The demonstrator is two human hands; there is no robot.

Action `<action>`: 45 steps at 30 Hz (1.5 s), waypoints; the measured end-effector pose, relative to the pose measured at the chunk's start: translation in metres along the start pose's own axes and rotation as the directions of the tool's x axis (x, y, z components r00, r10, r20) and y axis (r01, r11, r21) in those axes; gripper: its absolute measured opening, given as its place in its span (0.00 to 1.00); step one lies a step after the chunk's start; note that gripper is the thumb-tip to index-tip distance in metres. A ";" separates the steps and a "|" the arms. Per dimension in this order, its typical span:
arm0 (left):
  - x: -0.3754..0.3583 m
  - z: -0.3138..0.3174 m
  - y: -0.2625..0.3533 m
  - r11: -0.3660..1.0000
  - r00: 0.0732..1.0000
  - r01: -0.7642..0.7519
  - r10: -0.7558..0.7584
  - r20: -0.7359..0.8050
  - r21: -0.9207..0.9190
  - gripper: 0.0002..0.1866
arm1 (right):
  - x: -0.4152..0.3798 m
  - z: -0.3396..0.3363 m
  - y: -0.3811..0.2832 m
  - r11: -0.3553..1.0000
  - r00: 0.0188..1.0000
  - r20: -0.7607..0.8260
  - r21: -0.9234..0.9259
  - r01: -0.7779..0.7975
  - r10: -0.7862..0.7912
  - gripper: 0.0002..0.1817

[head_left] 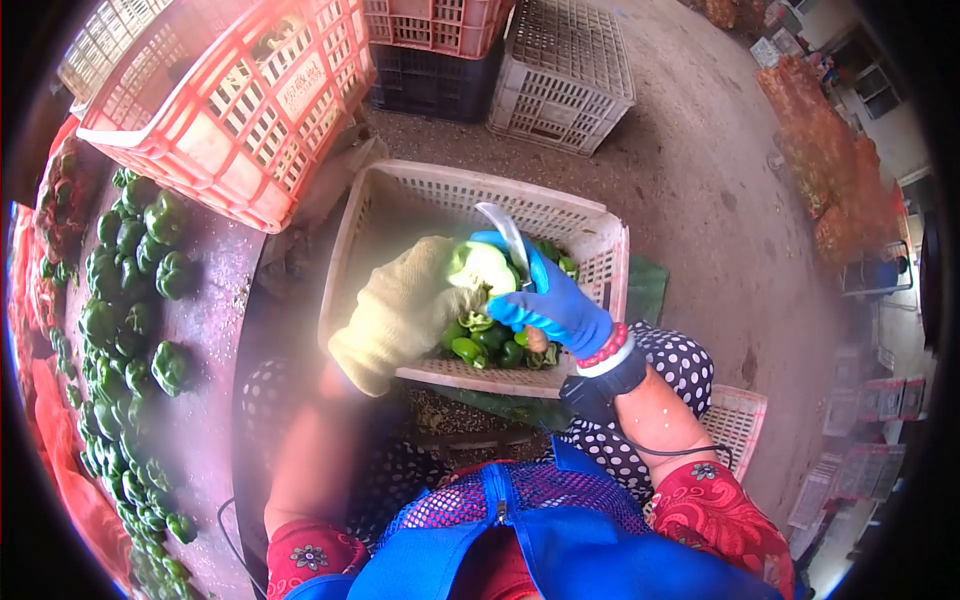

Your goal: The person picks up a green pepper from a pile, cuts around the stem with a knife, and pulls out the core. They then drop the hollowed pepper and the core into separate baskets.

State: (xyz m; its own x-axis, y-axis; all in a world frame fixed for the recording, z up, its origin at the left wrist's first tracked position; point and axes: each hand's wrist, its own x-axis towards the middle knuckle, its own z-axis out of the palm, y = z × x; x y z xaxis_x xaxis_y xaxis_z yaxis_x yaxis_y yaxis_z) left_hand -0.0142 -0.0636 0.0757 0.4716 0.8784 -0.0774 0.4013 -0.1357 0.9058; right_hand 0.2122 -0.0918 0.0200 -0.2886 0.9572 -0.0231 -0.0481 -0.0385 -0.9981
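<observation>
My left hand (405,305), in a pale yellow knit glove, holds a cut green pepper (482,268) whose pale inside faces up. In a blue glove, my right hand (555,300) grips a knife with a curved metal blade (507,232) that points up and left beside the pepper. Both hands are over a whitish plastic crate (480,183). Green peppers and cut pieces (492,345) lie in the crate below my hands. The knife's handle is partly hidden by my right fingers.
Many green peppers (130,320) lie on a surface at the left. A red crate (255,110) stands at the upper left, with a grey crate (565,75) and stacked crates behind. Filled orange net bags (835,160) are at the right. Another crate (735,425) sits beside my right knee.
</observation>
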 end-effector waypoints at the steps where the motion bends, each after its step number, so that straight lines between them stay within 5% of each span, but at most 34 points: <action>1: 0.002 0.004 -0.006 0.999 0.999 0.046 -0.046 -0.008 -0.022 0.29 | -0.003 0.000 -0.001 0.975 0.986 0.035 0.151 -0.164 0.161 0.35; 2: 0.003 0.007 -0.010 0.995 0.995 0.093 -0.094 -0.013 -0.046 0.29 | -0.005 0.001 -0.002 0.900 0.946 0.092 0.291 -0.325 0.312 0.35; 5: -0.001 0.011 -0.016 0.981 0.992 -0.012 0.036 -0.122 0.195 0.32 | -0.001 0.009 -0.011 0.899 0.951 0.004 0.326 -0.293 0.309 0.33; 11: -0.001 -0.005 0.000 0.975 0.980 0.127 -0.095 0.174 -0.182 0.37 | 0.002 -0.002 -0.036 0.920 0.922 0.147 0.111 -0.376 0.359 0.30; 14: -0.001 -0.009 0.018 0.964 0.955 0.235 -0.253 0.154 0.125 0.37 | -0.004 0.005 -0.028 0.954 0.952 0.073 0.018 -0.299 0.297 0.30; 17: 0.001 -0.003 0.017 0.906 0.990 0.081 -0.123 0.075 0.416 0.37 | -0.010 0.008 -0.005 0.982 0.988 -0.008 -0.108 -0.157 0.157 0.31; 20: -0.001 -0.003 0.015 0.957 0.945 0.290 -0.288 0.157 0.005 0.34 | -0.011 0.011 -0.002 0.983 0.983 -0.022 -0.014 -0.183 0.183 0.30; 24: -0.004 -0.006 0.019 0.796 0.943 0.322 -0.217 0.254 -0.512 0.25 | -0.007 0.014 -0.015 0.919 0.949 0.036 0.241 -0.313 0.314 0.28; 32: -0.003 -0.007 0.012 0.594 0.939 0.321 -0.101 0.328 -0.738 0.26 | -0.005 0.026 -0.004 0.847 0.925 0.036 0.390 -0.362 0.379 0.26; 37: -0.012 0.003 -0.026 0.127 0.931 0.328 0.128 0.343 -0.936 0.24 | -0.002 0.020 -0.005 0.806 0.911 0.092 0.437 -0.400 0.402 0.25; 41: -0.020 0.007 -0.064 -0.127 0.879 0.429 0.287 0.381 -0.894 0.24 | 0.002 -0.013 -0.019 0.846 0.930 0.080 0.394 -0.359 0.357 0.25; 42: -0.029 0.001 -0.065 -0.120 0.863 0.459 0.294 0.410 -0.880 0.24 | 0.003 -0.022 -0.021 0.880 0.942 0.046 0.344 -0.328 0.333 0.24; 44: -0.057 -0.035 -0.055 0.187 0.878 0.371 0.248 0.409 -0.910 0.23 | 0.006 -0.031 -0.018 0.952 0.962 -0.015 0.146 -0.269 0.274 0.24; 45: -0.077 -0.058 -0.048 0.370 0.900 0.294 0.202 0.386 -0.881 0.23 | 0.010 -0.031 -0.014 0.956 0.975 0.031 -0.208 -0.207 0.218 0.26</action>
State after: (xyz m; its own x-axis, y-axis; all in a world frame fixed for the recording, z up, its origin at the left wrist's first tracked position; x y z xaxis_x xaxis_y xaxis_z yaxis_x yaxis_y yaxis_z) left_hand -0.1153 -0.0985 0.0621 0.8084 0.5867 -0.0476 -0.4043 0.6121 0.6796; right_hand 0.2400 -0.0731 0.0319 -0.3219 0.9163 -0.2383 0.2124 -0.1754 -0.9613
